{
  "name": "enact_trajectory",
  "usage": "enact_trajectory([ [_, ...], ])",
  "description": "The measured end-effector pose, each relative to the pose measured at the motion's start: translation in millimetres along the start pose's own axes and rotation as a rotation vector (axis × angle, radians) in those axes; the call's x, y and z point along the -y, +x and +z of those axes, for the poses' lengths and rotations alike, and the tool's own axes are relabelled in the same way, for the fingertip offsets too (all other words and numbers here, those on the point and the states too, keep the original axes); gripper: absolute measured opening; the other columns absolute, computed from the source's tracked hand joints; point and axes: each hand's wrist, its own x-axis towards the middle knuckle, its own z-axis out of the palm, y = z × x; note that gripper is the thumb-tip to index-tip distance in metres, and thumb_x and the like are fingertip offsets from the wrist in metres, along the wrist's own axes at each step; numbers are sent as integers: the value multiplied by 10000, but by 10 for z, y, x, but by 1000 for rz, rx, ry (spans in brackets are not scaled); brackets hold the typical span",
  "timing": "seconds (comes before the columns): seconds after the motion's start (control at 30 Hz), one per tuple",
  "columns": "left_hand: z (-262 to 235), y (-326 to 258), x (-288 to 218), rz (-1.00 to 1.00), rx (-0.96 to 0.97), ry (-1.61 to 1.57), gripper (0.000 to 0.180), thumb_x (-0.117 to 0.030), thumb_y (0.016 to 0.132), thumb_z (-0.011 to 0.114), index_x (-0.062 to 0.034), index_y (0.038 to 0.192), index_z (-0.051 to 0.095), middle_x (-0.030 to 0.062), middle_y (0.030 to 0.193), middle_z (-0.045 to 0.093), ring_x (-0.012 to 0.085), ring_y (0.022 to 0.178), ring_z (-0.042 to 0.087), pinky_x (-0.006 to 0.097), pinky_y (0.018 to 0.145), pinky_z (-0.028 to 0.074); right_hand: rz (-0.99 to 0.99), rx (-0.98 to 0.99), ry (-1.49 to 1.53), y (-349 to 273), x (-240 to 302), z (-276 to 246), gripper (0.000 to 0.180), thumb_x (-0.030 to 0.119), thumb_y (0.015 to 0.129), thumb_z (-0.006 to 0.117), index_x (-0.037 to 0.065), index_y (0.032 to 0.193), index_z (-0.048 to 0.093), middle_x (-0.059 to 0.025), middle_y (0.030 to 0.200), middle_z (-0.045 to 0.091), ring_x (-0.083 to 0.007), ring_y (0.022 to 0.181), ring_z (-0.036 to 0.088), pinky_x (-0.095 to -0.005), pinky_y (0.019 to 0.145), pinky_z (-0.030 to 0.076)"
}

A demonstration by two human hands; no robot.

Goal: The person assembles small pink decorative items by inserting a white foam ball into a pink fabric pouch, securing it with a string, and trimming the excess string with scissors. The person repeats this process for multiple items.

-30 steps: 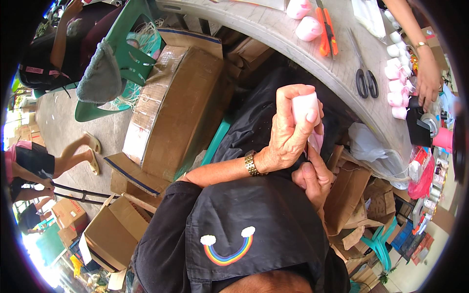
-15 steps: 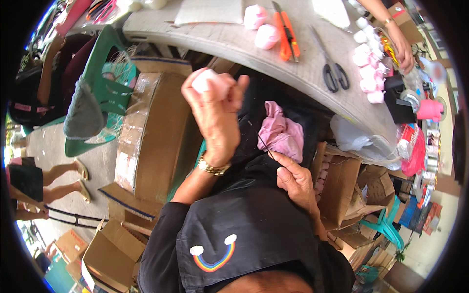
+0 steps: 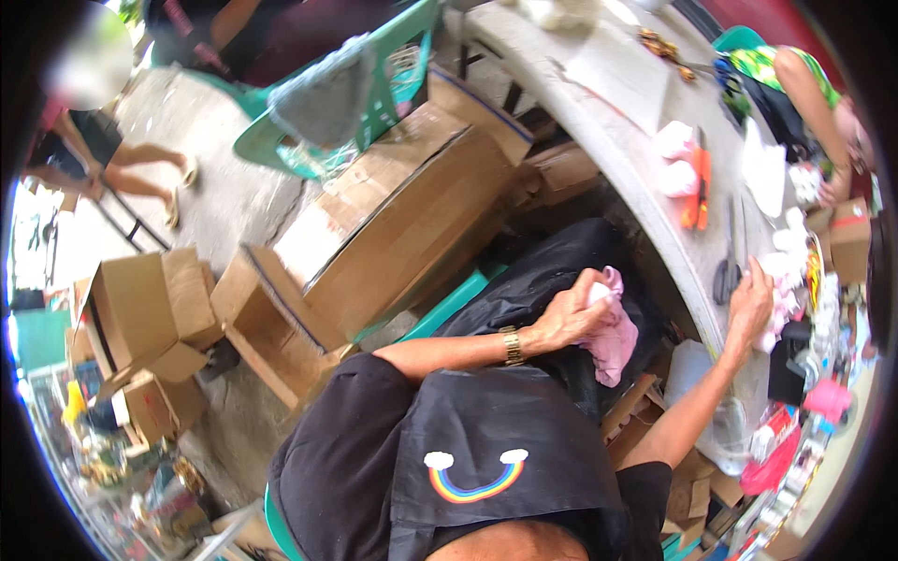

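the left hand (image 3: pixel 571 318) had its fingers clamped on the pink cloth (image 3: pixel 613 337) while the right hand (image 3: pixel 751 304), fingers curled, reached the table (image 3: pixel 617 140); the loosely dangling cloth could slip off the lap.

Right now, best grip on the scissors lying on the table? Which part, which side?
Take the scissors by the dark loop handles at the end nearest the right hand. They lie flat on the grey table, blades pointing away toward the orange cutter, so coming from the handle end, above the table edge, probably avoids the blades. The left hand holds the pink cloth.
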Motion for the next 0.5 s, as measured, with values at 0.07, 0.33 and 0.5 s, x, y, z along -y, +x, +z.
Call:
enact_trajectory([
  [0.07,-7,31,87,-40,-2,45,319,-333,967,535,-123,1190,445,163,901,642,243,807,654,380,731,529,-37,-128,63,-94,-52,0,320,26,852,580,83,1156,661,-149,1043,636,-324,961,615,-398,833,496],
  [0.33,-5,149,213,-78,32,-93,170,-192,999,478,-80,1126,478,11,693,514,77,550,462,239,487,381,698,-711,143,-899,-831,-23,581,184,798,717,-50,1283,500,-271,1275,488,-398,1178,501,-453,1011,411],
  [0.5,15,130,182,-25,84,-38,248,-290,997,474,-86,1138,467,34,763,554,82,572,471,214,500,365,893,-462,114,-775,-1316,75,955,468,715,782,-137,1333,377,-347,1364,378,-439,1292,388,-462,1075,339],
])
